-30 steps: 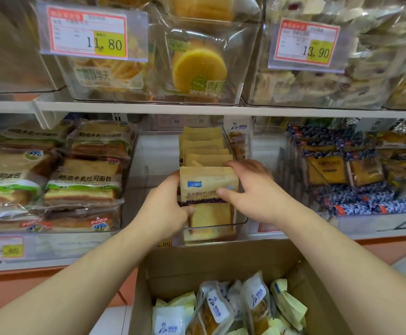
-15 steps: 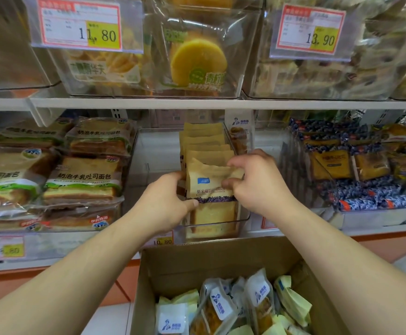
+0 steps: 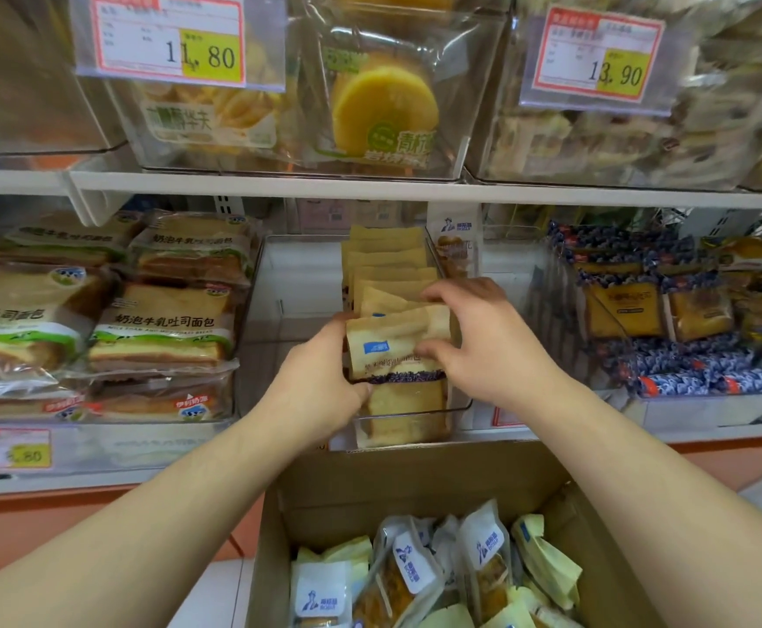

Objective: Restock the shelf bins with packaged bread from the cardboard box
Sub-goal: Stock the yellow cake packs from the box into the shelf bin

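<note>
A tan bread packet (image 3: 385, 346) with a blue label stands at the front of a row in a clear shelf bin (image 3: 408, 419). My left hand (image 3: 320, 378) grips its left edge. My right hand (image 3: 483, 342) pinches its upper right corner, bending the top of the wrapper. Several more tan packets (image 3: 388, 260) stand behind it in the same bin. Below, an open cardboard box (image 3: 415, 487) holds several packets with white and yellow wrappers (image 3: 415, 577).
Stacked toast loaves (image 3: 166, 328) fill the bin to the left. Blue and orange wrapped cakes (image 3: 660, 319) crowd the bin on the right. The upper shelf (image 3: 370, 188) carries clear bins with price tags (image 3: 175, 38). An unfilled section of bin (image 3: 297, 287) lies left of the tan row.
Both hands have stayed on the front packet. Its top has tilted and creased under my right fingers, and the packet sits a little deeper against the row.
</note>
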Demonstrator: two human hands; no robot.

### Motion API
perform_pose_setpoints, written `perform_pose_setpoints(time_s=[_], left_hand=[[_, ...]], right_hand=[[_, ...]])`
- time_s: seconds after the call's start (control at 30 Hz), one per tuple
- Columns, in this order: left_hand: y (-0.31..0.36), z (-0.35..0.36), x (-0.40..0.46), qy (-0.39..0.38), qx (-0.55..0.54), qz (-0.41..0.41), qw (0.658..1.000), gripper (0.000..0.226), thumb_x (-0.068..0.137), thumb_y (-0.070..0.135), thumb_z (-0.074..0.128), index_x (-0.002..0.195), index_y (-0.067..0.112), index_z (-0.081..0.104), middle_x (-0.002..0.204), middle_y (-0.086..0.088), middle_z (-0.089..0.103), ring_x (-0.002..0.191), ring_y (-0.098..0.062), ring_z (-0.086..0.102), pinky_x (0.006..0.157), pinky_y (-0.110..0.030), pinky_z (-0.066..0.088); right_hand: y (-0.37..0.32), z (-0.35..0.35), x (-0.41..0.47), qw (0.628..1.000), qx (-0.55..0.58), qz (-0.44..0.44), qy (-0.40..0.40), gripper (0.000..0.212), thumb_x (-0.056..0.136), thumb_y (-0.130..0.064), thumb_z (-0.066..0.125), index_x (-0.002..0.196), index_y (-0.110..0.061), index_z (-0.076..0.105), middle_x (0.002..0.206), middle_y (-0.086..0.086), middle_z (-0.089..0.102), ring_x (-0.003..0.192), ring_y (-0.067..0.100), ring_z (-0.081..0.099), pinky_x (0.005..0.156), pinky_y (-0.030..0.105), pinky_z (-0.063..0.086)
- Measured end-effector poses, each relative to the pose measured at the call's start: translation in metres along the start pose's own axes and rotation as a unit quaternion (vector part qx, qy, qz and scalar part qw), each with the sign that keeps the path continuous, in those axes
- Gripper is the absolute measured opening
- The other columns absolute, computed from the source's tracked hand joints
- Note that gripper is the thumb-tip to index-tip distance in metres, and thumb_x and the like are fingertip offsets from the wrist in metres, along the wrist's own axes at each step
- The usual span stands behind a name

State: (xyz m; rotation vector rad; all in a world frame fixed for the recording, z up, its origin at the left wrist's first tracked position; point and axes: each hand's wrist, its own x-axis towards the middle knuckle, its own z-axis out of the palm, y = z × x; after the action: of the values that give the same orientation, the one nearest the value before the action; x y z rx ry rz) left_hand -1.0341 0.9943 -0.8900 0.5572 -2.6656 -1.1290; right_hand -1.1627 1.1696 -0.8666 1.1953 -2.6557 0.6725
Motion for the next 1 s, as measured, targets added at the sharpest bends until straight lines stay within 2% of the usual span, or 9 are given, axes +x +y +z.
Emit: perform_pose_setpoints(time_s=[0.07,0.17,0.33,0.43,0.57,0.73,0.87,0.93,1.0], left_hand=[[0.001,-0.004,0.003,-0.012,0.002,-0.012,1.000,0.059,0.086,0.027,0.081,0.134,0.033,0.048,0.112,0.014,0.067,0.105,-0.013,0.066,0.079,-0.023,0.046],[0.004,-0.006,0.003,-0.042,0.007,-0.012,0.999,0.059,0.089,0.034,0.077,0.138,0.033,0.043,0.119,0.012,0.067,0.109,-0.014,0.065,0.086,-0.027,0.050],[0.005,0.000,0.000,-0.086,0.065,0.001,0.994,0.052,0.098,0.029,0.068,0.143,0.029,0.041,0.131,0.005,0.064,0.115,-0.020,0.063,0.090,-0.029,0.048],[0.007,-0.001,-0.001,-0.083,0.073,0.009,0.994,0.056,0.100,0.028,0.065,0.148,0.031,0.037,0.135,0.005,0.064,0.115,-0.022,0.064,0.090,-0.029,0.047],[0.007,0.000,-0.002,-0.077,0.075,0.008,0.994,0.050,0.102,0.028,0.063,0.147,0.029,0.042,0.140,0.005,0.062,0.122,-0.020,0.063,0.097,-0.031,0.049],[0.009,0.000,-0.005,-0.065,0.065,0.005,0.996,0.045,0.099,0.029,0.067,0.140,0.030,0.048,0.133,0.006,0.066,0.104,-0.017,0.066,0.090,-0.032,0.053],[0.014,-0.009,-0.013,-0.058,0.089,0.004,0.994,0.056,0.094,0.033,0.074,0.143,0.028,0.048,0.138,0.003,0.065,0.124,-0.023,0.062,0.098,-0.035,0.051],[0.019,-0.015,-0.024,-0.061,0.100,0.010,0.993,0.067,0.092,0.034,0.075,0.150,0.025,0.041,0.142,-0.001,0.062,0.127,-0.026,0.060,0.099,-0.036,0.049],[0.023,-0.022,-0.038,-0.050,0.107,0.014,0.993,0.077,0.092,0.036,0.076,0.155,0.023,0.033,0.144,-0.005,0.060,0.126,-0.028,0.061,0.097,-0.036,0.049]], right_hand=[[0.002,-0.004,0.002,1.000,0.009,0.010,-0.007,0.063,0.091,-0.043,0.076,0.147,-0.025,0.054,0.147,-0.001,0.055,0.142,0.022,0.037,0.118,0.038,0.034],[0.006,-0.003,0.000,1.000,-0.017,0.006,-0.009,0.061,0.096,-0.041,0.070,0.152,-0.023,0.052,0.154,-0.002,0.052,0.148,0.023,0.029,0.123,0.040,0.026],[0.013,0.005,-0.004,0.999,-0.050,0.003,0.009,0.066,0.088,-0.030,0.079,0.150,-0.026,0.056,0.151,-0.006,0.055,0.145,0.027,0.035,0.121,0.047,0.034],[0.015,0.005,-0.005,0.999,-0.052,0.010,0.010,0.069,0.088,-0.032,0.079,0.152,-0.031,0.053,0.155,-0.008,0.052,0.147,0.026,0.034,0.122,0.046,0.034],[0.017,0.008,-0.007,0.999,-0.024,0.044,0.010,0.072,0.092,-0.039,0.076,0.157,-0.030,0.045,0.161,-0.007,0.044,0.150,0.025,0.031,0.123,0.040,0.028],[0.015,-0.001,-0.016,0.998,0.002,0.061,0.002,0.076,0.092,-0.046,0.076,0.158,-0.027,0.043,0.162,-0.004,0.044,0.150,0.026,0.033,0.123,0.042,0.030],[0.003,-0.021,-0.041,0.997,0.002,0.083,-0.011,0.076,0.095,-0.049,0.071,0.160,-0.028,0.037,0.161,-0.005,0.041,0.152,0.021,0.028,0.124,0.043,0.029],[-0.001,-0.033,-0.058,0.996,-0.004,0.088,-0.024,0.074,0.097,-0.049,0.069,0.160,-0.027,0.037,0.161,-0.004,0.040,0.152,0.019,0.027,0.124,0.041,0.029],[-0.003,-0.043,-0.074,0.995,-0.016,0.092,-0.031,0.069,0.097,-0.045,0.070,0.157,-0.027,0.040,0.158,-0.004,0.044,0.149,0.017,0.034,0.121,0.037,0.032]])
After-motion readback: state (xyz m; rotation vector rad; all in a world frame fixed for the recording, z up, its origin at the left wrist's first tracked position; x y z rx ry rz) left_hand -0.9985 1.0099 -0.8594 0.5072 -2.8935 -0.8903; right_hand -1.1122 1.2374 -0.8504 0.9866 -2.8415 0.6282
